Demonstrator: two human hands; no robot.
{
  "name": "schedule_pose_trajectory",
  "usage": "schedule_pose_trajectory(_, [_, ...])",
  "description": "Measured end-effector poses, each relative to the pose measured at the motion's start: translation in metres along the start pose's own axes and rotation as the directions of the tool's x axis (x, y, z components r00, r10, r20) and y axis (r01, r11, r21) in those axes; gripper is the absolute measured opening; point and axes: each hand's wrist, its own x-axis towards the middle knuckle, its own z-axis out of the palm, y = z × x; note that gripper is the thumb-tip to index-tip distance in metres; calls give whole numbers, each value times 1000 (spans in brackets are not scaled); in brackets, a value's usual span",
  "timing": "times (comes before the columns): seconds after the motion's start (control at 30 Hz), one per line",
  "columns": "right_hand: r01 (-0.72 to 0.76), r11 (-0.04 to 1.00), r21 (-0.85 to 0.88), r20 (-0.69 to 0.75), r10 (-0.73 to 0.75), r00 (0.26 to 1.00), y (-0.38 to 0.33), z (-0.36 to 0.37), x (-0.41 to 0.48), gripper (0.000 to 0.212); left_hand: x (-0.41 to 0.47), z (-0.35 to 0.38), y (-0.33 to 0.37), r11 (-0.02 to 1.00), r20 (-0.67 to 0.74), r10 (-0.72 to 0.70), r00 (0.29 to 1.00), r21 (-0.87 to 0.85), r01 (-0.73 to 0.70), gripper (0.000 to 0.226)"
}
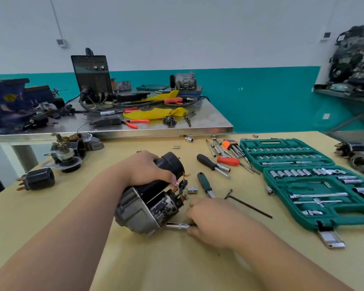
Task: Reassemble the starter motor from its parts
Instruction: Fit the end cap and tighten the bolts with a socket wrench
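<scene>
Starter motor (151,198) is lying on its side mid-table, on the yellow table (166,267). Left hand (143,169) is wrapped over the black cylinder on its far side, fingers curled round it. Right hand (210,221) is closed around a chrome socket driver (177,226), with the tip touching the grey housing at the near end. It's probably on a bolt, but I can't really see it. Just right of the motor are a loose socket (192,190), a green-handled screwdriver (205,182) and a black T-handle key (248,206). The open green socket set (290,186) sits further right. A black cylindrical part (38,179) lies well off to the left.
</scene>
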Motion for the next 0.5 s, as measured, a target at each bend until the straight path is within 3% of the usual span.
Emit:
schedule_pose_trajectory(0.1, [15,988,151,79,-27,996,13,0,-5,30,13,13,10,986,47,29,998,161,-36,55])
schedule_pose_trajectory(0.23, [-58,866,497,166,-29,986,32,-5,-14,24,28,25,14,960,139,38,990,269,-75,53])
schedule_pose_trajectory(0.27, [-62,805,589,164,-43,986,34,-6,-14,23,30,25,14,952,146,39,989,295,-81,51])
schedule_pose_trajectory(0.33, [-66,588,806,146,-90,985,35,-6,-12,20,30,25,14,937,129,72,989,330,-111,49])
schedule_pose_trajectory(0.4, [-35,464,885,66,-51,997,35,-4,-9,23,20,27,17,939,26,200,979,281,-199,47])
schedule_pose_trajectory(0.5, [-22,391,920,0,56,998,41,1,-5,28,-12,35,21,886,-128,463,877,74,-457,47])
